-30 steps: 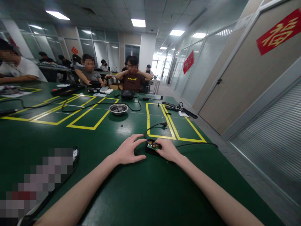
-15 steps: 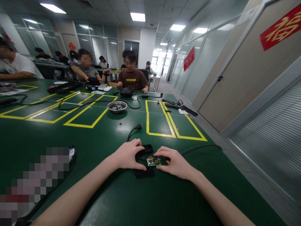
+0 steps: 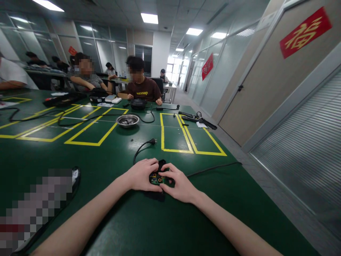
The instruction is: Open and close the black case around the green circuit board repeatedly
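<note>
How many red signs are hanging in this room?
3 red signs: one on the near right wall, one on the glass wall down the corridor, one far left behind the seated people. More may be hidden.

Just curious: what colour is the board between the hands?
Green; the board shows best in head view.

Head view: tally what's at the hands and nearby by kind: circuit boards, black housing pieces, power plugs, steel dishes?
Small green circuit board: 1
Black plastic housing pieces: 2
Black power plug: 1
Round steel dish: 1
Total: 5
</note>
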Demonstrator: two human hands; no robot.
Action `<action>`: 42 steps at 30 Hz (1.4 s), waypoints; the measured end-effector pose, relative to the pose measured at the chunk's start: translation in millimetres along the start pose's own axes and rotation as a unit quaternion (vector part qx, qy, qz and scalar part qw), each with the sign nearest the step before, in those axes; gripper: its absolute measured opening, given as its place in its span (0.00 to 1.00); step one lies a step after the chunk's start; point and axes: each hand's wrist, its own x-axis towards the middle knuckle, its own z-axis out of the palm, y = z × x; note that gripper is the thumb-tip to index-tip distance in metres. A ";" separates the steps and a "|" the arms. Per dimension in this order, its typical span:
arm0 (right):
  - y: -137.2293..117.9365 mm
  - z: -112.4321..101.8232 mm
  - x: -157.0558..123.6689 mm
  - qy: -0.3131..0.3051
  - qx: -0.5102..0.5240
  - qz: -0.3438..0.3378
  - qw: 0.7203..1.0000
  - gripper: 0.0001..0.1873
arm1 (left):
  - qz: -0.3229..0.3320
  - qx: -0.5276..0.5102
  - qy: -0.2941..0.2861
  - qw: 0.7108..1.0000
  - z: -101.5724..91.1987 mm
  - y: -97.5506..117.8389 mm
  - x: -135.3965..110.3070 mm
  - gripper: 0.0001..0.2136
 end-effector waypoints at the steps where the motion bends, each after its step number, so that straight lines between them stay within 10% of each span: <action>1: -2.1 1.8 -1.5 -0.003 -0.004 -0.006 1.000 0.18 | 0.007 -0.002 0.005 1.000 0.6 -0.8 -0.1 0.24; 11: -4.6 -3.5 -3.4 -0.023 -0.075 -0.016 0.997 0.20 | 0.012 -0.017 0.022 1.000 -1.5 -1.6 -0.4 0.23; 23: -1.3 3.1 -0.7 0.004 -0.066 0.027 0.997 0.16 | -0.150 0.076 0.013 0.986 0.8 6.5 -0.8 0.25; 28: -0.9 1.2 -1.5 0.023 -0.044 0.006 0.999 0.18 | -0.121 -0.121 -0.040 0.984 -11.3 -16.5 -5.5 0.19; 32: -3.5 -13.6 -4.6 0.022 -0.075 0.018 0.997 0.16 | -0.124 -0.343 -0.091 0.927 -19.4 -36.7 -9.8 0.14; 37: 7.4 -37.7 -5.0 -0.062 -0.166 0.017 0.984 0.04 | -0.160 -0.359 -0.114 0.912 -22.7 -41.8 -11.5 0.12; 42: 12.3 -49.9 -4.9 -0.064 -0.157 0.015 0.985 0.12 | -0.189 -0.393 -0.126 0.891 -33.7 -40.0 -13.7 0.12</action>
